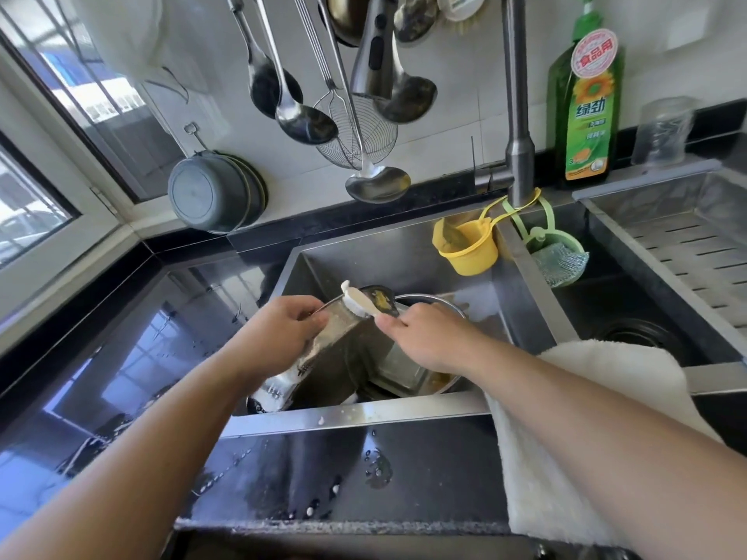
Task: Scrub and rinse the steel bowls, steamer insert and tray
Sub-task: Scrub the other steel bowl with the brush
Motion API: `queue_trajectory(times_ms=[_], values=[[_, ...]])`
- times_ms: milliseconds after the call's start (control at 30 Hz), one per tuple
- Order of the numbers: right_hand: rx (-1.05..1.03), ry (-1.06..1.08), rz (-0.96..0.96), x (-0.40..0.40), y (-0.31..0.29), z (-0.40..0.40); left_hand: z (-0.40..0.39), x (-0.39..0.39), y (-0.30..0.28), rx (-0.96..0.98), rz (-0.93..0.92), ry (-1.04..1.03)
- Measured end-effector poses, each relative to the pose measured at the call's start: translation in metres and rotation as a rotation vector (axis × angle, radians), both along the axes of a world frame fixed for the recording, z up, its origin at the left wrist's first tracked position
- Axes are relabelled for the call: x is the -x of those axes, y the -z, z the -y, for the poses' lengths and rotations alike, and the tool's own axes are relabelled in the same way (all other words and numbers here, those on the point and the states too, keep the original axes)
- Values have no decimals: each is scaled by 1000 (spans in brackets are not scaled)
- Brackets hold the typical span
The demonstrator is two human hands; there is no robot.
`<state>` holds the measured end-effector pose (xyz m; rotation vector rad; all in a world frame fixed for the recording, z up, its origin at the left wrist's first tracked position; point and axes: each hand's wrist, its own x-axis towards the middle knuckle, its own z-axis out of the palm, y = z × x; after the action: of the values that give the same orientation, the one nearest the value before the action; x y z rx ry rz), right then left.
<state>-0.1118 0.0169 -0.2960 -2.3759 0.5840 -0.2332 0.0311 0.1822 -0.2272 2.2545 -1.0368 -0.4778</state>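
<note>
My left hand grips the top rim of a steel tray that stands tilted on edge in the left sink basin. My right hand holds the handle of a white dish brush, whose head lies against the tray's upper edge. Behind the tray a round steel bowl shows part of its rim, and another steel piece lies low in the basin under my right wrist. Foam clings to the tray's lower end.
The pull-down faucet head hangs above the basin. A yellow cup and a green holder with a scrubber hang on the divider. A white towel drapes the front rim. A green detergent bottle, ladles and a strainer stand or hang behind.
</note>
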Motion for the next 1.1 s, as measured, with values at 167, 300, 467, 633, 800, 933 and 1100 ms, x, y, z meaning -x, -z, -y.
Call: queue_trajectory(times_ms=[167,300,467,633,800,933,1100], values=[[13,74,67,3,-7,-2,-13,14,27,303,-206,-64],[-92,265,-76,2,-2,42,-22,26,37,448,-283,-66],[-75,99,4,1,-9,13,-35,20,52,544,-408,-112],[-65,81,-68,1,-11,16,-47,9,62,533,-417,-48],[-49,118,-102,2,0,30,-61,-16,59,455,-546,11],[-23,-31,-41,-5,-6,-10,-66,-20,42,390,-708,-14],[51,-130,-30,-1,-8,-33,-43,-6,20,252,-285,4]])
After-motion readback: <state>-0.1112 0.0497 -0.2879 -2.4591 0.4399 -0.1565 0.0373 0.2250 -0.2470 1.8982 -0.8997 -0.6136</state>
